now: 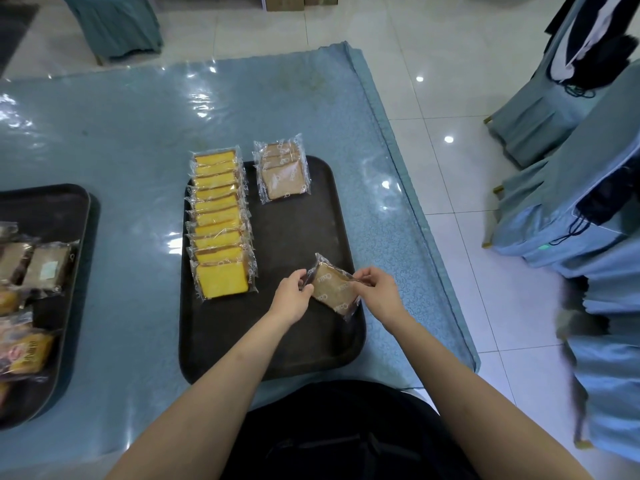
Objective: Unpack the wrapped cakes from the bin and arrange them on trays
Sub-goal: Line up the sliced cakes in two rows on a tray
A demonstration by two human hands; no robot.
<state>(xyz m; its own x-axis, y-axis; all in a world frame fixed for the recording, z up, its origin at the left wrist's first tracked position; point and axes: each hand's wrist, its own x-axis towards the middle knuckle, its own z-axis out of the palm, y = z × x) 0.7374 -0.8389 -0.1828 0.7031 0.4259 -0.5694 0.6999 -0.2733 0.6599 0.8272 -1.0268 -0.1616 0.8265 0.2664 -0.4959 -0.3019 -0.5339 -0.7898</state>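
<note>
Head view: brown wrapped cake [335, 288] is pinched betw. left hand [290, 296] & right hand [378, 289], fingers curled on wrapper edges; black tray [304, 237] lies beneath. Yellow cake row [219, 220] is seen left of hands.

- Left hand [290, 296] — bare, no glove, ring or watch to be seen.
- Right hand [375, 292] — bare too, the wrist unadorned.
- Both forearms are uncovered all the way to the lower edge of the view; no sleeve shows.
- At the bottom centre, a dark, near-black garment [346, 431] covers the person's front — soft folds, no readable marking.
</note>
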